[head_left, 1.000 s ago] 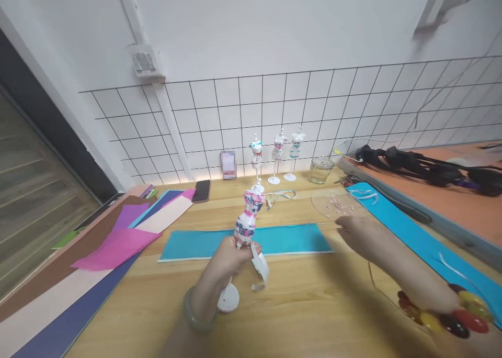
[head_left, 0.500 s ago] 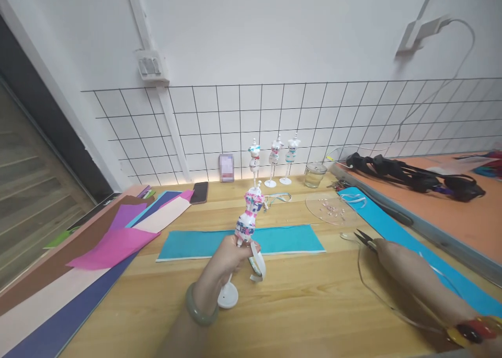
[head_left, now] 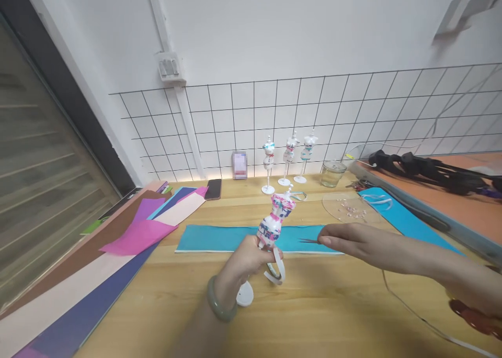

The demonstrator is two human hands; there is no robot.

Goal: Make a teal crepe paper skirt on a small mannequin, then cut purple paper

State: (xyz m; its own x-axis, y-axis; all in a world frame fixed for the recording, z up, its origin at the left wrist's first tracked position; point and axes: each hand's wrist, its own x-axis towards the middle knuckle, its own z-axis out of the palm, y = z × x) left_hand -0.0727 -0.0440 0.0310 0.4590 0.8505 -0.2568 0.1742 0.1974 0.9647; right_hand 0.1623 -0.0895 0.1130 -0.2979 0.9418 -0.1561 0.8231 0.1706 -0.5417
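My left hand (head_left: 249, 258) is wrapped round the stand of a small dress-form mannequin (head_left: 270, 227). Its white torso is patched with pink and blue, and it leans right above the table. The white round base (head_left: 245, 294) shows below my wrist. A loose curl of white ribbon (head_left: 279, 266) hangs beside my thumb. From the right, my right hand (head_left: 349, 240) is closed on thread snips (head_left: 308, 241). Their two thin dark points face the mannequin without touching it; the handles are hidden in my fingers. A turquoise strip (head_left: 219, 238) lies flat behind and beneath both hands.
Three more mannequins, one of them with a red bow (head_left: 269, 159), stand by the wall grid. A glass (head_left: 333, 175) and a clear dish (head_left: 333, 203) with small beads sit at right. Coloured sheets (head_left: 137, 237) and a phone (head_left: 214, 189) lie left. A thin cord (head_left: 408, 305) trails at right.
My right hand first went back to the right, where the snips came into view in it, then swung left toward the mannequin. My left hand keeps its hold; the camera view has shifted slightly.
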